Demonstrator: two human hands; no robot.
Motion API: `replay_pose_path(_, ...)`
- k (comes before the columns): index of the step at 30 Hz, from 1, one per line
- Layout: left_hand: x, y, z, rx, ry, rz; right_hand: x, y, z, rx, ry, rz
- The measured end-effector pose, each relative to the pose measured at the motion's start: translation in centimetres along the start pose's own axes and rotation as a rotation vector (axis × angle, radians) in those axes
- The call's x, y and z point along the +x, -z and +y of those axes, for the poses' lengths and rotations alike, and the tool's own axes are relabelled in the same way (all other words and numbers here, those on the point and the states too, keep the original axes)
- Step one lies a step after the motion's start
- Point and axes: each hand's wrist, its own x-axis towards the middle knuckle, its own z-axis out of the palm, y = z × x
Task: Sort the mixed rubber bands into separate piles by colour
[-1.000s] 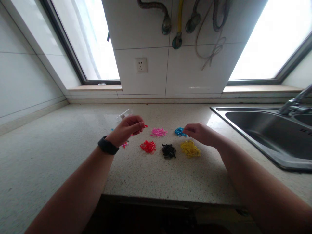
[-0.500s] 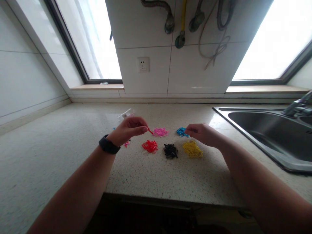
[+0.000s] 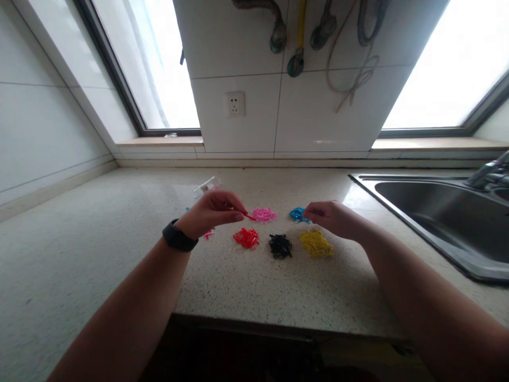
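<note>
Small plastic pieces lie sorted by colour on the speckled counter (image 3: 258,286): a red pile (image 3: 246,237), a black pile (image 3: 280,246), a yellow pile (image 3: 316,243), a pink pile (image 3: 264,214) and a blue pile (image 3: 297,214). My left hand (image 3: 212,213), with a black wristband, pinches one red piece (image 3: 249,216) just above the red pile. My right hand (image 3: 334,218) rests with curled fingers beside the blue pile, its fingertips touching it; whether it holds a piece is hidden. A few mixed pieces (image 3: 207,234) lie under my left hand.
A clear plastic bag (image 3: 203,187) lies behind my left hand. A steel sink (image 3: 437,212) with a tap (image 3: 489,172) fills the right side. A tiled wall with a socket (image 3: 235,104), hoses and two windows stands at the back.
My left hand has carried the red piece rightward and down, toward the red pile. My right hand has stayed at the blue pile.
</note>
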Motion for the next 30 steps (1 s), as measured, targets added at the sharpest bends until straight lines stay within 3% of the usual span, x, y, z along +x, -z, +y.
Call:
replay_pose_path(9, 0.0, 0.1, 0.4, 0.066, 0.006, -0.027, -0.1, 0.0, -0.1, 0.002, -0.002, 0.001)
replay_pose_path(14, 0.1, 1.0, 0.5, 0.391, 0.148, -0.055, -0.1, 0.1, -0.3, -0.016, -0.012, -0.011)
replay_pose_path(20, 0.0, 2.5, -1.3, 0.683, 0.249, -0.179, 0.0, 0.1, -0.2, -0.002, 0.002, -0.007)
replay_pose_path(30, -0.2, 3.0, -2.1, 0.764, 0.409, -0.33, -0.2, 0.1, -0.1, 0.009, -0.01, -0.004)
